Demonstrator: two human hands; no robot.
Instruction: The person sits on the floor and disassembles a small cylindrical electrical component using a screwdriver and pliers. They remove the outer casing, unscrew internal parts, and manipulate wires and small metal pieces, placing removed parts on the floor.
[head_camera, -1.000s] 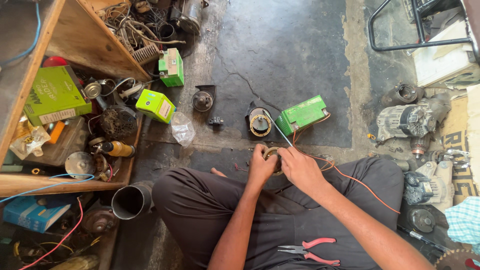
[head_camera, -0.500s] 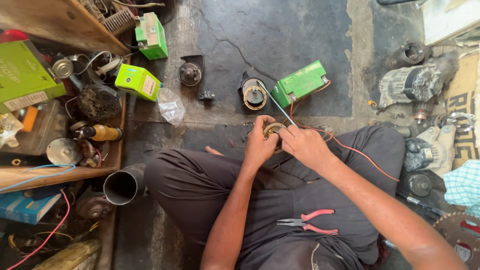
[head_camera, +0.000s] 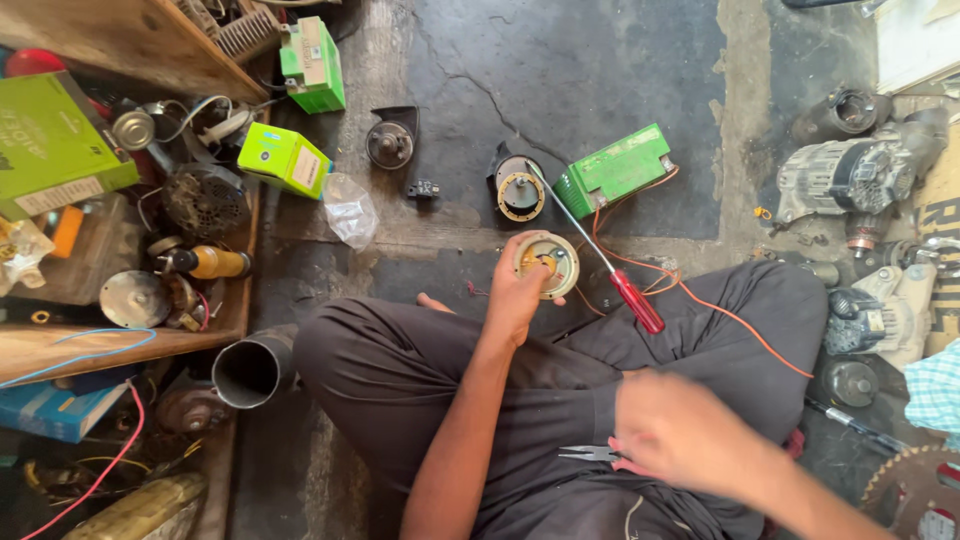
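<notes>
Right hand (head_camera: 690, 432), blurred, is lying over the pink-handled pliers (head_camera: 590, 454) on the lap; whether its fingers are closing on them cannot be told. Beyond it, left hand (head_camera: 517, 290) is holding a round disc part (head_camera: 547, 262), fingers curled about the rim, thumb across the face. Just right of those fingers a red-handled screwdriver (head_camera: 637, 300) is lying, tip pointing away. Farther out, a second round part (head_camera: 520, 188) and a green box (head_camera: 615, 168) are sitting on the floor (head_camera: 560, 70).

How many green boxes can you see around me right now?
4: a large green box on the left shelf, a lime box beside it, one at top, and one by the screwdriver. Clutter may hide others.
</notes>
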